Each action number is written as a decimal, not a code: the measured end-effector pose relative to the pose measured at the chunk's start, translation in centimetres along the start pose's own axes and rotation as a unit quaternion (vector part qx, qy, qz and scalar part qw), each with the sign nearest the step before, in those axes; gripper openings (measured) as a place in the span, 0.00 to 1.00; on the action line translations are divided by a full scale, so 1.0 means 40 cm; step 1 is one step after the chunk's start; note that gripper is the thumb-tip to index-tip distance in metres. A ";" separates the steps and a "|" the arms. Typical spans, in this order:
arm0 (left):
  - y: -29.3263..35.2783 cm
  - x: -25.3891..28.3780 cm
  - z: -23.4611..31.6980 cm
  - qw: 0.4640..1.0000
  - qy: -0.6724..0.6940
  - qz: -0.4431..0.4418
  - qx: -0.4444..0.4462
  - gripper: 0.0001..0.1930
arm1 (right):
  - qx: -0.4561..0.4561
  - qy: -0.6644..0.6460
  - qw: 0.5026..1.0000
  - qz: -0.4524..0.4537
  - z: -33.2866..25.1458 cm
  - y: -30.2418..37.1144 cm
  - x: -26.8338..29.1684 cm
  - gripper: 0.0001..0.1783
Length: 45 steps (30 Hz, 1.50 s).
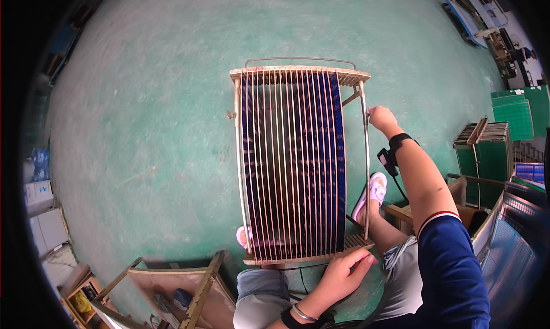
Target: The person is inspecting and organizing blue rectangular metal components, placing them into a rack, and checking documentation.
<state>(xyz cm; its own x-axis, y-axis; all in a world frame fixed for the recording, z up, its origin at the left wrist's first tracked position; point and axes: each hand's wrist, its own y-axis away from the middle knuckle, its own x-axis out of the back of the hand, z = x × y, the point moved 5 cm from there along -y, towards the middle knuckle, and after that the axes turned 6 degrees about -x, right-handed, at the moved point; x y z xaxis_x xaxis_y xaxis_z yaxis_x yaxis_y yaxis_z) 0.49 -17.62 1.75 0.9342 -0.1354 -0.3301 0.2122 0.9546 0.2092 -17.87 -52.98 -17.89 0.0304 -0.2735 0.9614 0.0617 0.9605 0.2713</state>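
A metal rack (239, 157) with a row of thin parallel bars stands between my legs, and dark blue perforated sheets (339, 157) are seated in its right-hand slots. At the far part of its right side rail, my right hand (382, 118) is closed against the rail; the fingers hide the exact spot they grip. My left hand (342, 274) is at the rack's near right corner, by the end bar. Its fingers are curled with the thumb laid along them, and what they hold, if anything, is hidden.
Green floor (143, 128) surrounds the rack. A wooden-framed stand (172, 277) is at the lower left. On the right are another rack holding green sheets (487, 157) and a stack of blue perforated panels (513, 237). A wheeled blue trolley (463, 22) stands at the far right.
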 end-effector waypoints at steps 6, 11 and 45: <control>0.004 0.008 -0.012 0.999 0.008 -0.014 0.038 0.10 | -0.140 -0.227 0.948 -0.174 -0.011 0.020 -0.006 0.25; 0.001 0.004 0.009 0.999 0.028 -0.008 0.043 0.10 | -0.077 -0.209 0.974 0.036 -0.004 0.218 0.020 0.18; 0.134 0.102 0.076 0.991 -0.043 0.104 -0.072 0.12 | 0.083 -0.548 0.830 0.058 -0.043 1.002 0.543 0.15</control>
<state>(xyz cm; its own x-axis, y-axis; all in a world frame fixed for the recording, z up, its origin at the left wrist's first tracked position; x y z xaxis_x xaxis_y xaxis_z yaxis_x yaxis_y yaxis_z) 6.30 -13.87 4.32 0.9759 0.0521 -0.2120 -0.0252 0.9915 0.1280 -13.02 -20.50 13.81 -0.9057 -0.0551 0.4203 -0.0192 0.9958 0.0892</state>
